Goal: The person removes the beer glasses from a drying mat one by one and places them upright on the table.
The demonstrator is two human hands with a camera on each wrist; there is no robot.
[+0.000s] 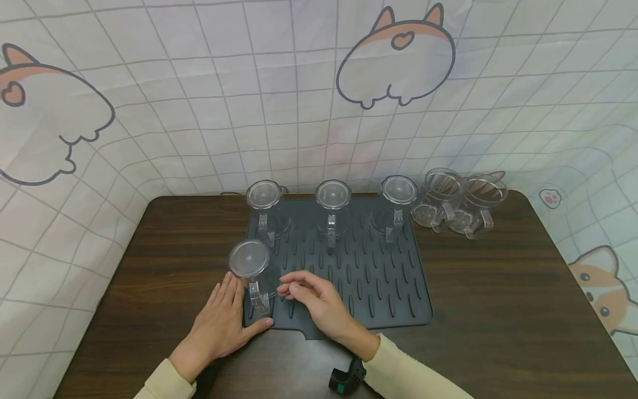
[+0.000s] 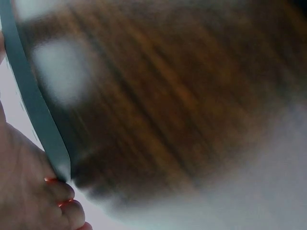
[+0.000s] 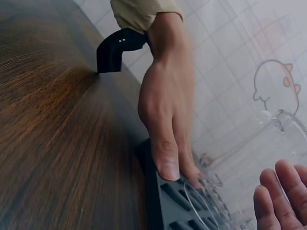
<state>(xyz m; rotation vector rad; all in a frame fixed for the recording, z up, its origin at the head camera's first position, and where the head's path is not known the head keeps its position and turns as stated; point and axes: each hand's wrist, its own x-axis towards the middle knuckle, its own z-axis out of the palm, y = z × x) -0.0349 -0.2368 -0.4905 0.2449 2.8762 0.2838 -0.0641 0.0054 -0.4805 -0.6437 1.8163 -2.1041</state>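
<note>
A clear glass mug stands upside down at the near left corner of a dark grey ribbed mat, its handle toward me. My left hand lies flat with straight fingers at the mat's left edge, thumb on the front edge. In the right wrist view the left hand shows from the side at that corner. Just right of the mug, my right hand hovers with loosely bent fingers, holding nothing. Its fingertips appear at the lower right of the right wrist view.
Three more upside-down glass mugs, left, middle and right, line the mat's back edge. Two upright mugs stand close together on the brown table right of the mat. A patterned cloth wall rises behind.
</note>
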